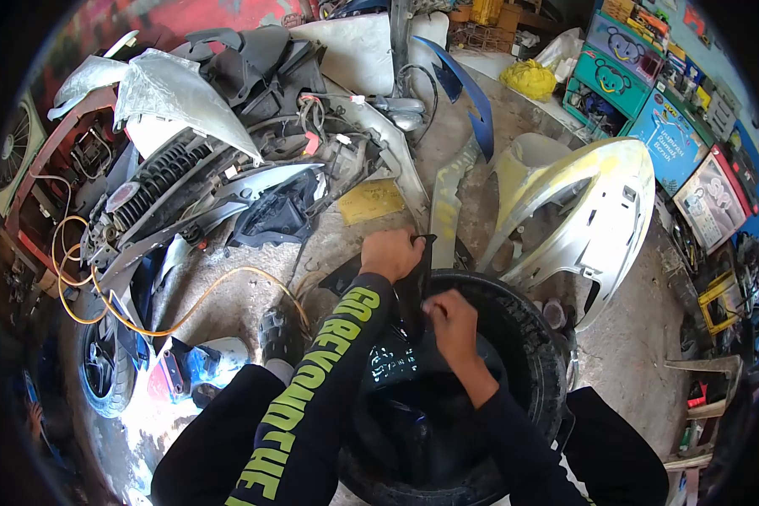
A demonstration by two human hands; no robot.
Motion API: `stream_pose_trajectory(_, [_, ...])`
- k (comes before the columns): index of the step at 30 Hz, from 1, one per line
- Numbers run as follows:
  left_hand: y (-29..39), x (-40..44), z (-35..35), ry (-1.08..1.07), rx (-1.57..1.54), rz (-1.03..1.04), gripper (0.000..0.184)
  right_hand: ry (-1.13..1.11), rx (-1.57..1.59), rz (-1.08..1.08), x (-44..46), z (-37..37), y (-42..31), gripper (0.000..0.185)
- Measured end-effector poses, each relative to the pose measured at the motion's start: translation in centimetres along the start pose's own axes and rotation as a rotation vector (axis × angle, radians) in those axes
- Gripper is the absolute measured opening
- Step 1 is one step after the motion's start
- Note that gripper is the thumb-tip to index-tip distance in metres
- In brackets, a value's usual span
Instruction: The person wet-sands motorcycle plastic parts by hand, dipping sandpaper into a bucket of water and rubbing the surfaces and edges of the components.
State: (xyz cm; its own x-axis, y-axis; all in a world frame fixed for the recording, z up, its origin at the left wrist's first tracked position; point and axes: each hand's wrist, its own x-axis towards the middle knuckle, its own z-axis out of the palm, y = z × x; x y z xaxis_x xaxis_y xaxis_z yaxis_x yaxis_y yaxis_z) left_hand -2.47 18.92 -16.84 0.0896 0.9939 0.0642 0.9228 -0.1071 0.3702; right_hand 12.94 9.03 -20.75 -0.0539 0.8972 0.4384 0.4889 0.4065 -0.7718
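The left hand [390,255] is clenched ahead of the curled right hand [453,327].

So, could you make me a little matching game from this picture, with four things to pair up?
1. Left hand
2. Black tub
3. Hose
4. Large panel on the right

A. White with yellowish patches
B. Between the person's legs
C. Gripping a black part
D. Orange-yellow, lying in loops

Right pairs: 1-C, 2-B, 3-D, 4-A
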Motion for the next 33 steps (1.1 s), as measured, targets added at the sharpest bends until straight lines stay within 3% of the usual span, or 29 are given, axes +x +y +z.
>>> stream_pose_trajectory(17, [-0.1, 0.6, 0.0, -0.078, 0.004, -0.018, 0.045, -0.008, 0.052, -0.058, -1.3, -0.8, -0.5, 0.007])
stream_pose_trajectory(22, [0.0, 0.9, -0.2, -0.081, 0.018, -0.016, 0.046, -0.046, 0.038, 0.003, -2.5, -1.1, -1.1, 0.005])
stream_pose_trajectory(33, [0.4, 0.4, -0.1, -0.053, 0.036, -0.04, 0.041, 0.135, 0.05, 0.248, -2.4, 0.5, -1.7, 0.003])
